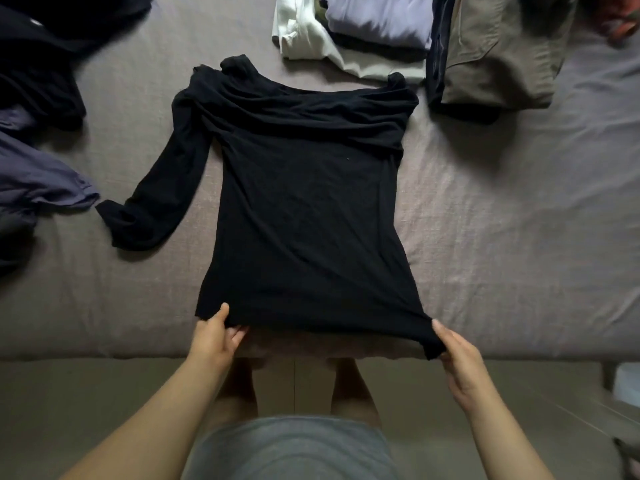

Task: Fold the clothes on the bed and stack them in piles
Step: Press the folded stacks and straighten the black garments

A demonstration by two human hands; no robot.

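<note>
A black long-sleeved top (304,202) lies spread on the bed (502,237), neck end away from me. Its left sleeve (156,195) trails out to the left; the right sleeve looks folded across the shoulders. My left hand (216,336) pinches the hem's left corner, thumb on top. My right hand (457,355) pinches the hem's right corner, which is pulled out past the bed's near edge. The hem is lifted slightly between both hands.
Folded clothes stand at the back: a white piece (311,36), a lilac one (377,19) and a khaki pile (498,53). Unfolded dark garments (34,64) and a grey-blue one (38,178) lie at the left. The floor (69,410) is below the bed's edge.
</note>
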